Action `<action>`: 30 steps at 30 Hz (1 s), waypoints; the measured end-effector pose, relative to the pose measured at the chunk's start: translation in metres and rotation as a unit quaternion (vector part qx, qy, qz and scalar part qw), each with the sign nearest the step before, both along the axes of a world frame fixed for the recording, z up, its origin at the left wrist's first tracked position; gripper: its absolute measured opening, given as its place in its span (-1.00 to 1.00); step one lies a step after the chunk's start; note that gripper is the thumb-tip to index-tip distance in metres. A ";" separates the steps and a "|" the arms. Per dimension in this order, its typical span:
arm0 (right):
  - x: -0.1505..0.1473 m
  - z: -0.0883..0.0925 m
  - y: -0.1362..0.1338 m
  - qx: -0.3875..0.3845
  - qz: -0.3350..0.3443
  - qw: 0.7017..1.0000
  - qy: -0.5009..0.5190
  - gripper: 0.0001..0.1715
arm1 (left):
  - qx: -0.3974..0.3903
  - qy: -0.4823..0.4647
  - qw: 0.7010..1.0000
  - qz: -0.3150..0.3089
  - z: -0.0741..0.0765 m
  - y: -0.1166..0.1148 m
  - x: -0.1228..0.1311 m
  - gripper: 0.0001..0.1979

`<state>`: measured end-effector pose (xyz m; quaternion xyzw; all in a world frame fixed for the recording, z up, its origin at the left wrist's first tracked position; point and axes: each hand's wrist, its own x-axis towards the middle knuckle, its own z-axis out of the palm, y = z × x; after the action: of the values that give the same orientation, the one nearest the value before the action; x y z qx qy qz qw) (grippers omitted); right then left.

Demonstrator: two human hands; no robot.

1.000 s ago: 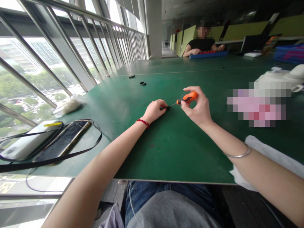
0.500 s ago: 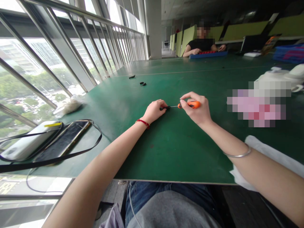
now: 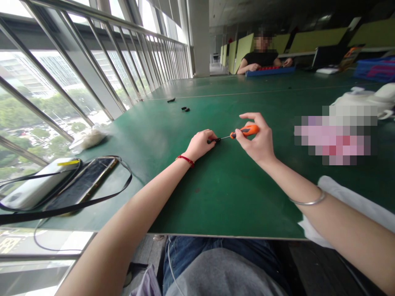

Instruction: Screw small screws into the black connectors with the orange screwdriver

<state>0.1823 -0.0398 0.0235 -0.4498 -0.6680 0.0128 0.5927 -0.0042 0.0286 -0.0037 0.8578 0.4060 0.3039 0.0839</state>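
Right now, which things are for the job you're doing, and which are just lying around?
In use:
left hand, pinching a small black part
right hand, holding an orange-handled screwdriver

Lying around:
phone
white device
crumpled white bag
small black pieces

Daylight poured in through the tall windows on the left, washing the outside view nearly white along the top edge, while the ceiling toward the far end sank into dim shadow. The green counter took a soft sheen, and the left hand cast only a faint shadow. The wide lens bowed the window railing near the edges. A coarse pixelated patch obscured part of the right side.
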 end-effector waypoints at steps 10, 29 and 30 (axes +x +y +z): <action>0.001 0.001 0.000 -0.018 0.028 0.999 -0.002 -0.80 | 0.009 0.002 1.000 0.001 -0.001 0.001 0.000 -0.83; 0.000 0.001 0.000 -0.008 0.018 0.999 -0.044 -0.80 | 0.013 0.007 1.000 0.006 -0.001 0.000 0.000 -0.84; 0.000 0.001 0.000 0.006 0.016 0.999 -0.035 -0.68 | 0.013 0.006 1.000 0.006 -0.001 0.000 0.000 -0.84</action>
<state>0.1820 -0.0399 0.0247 -0.4355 -0.6958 0.0025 0.5712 -0.0042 0.0282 -0.0048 0.8580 0.4076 0.3048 0.0687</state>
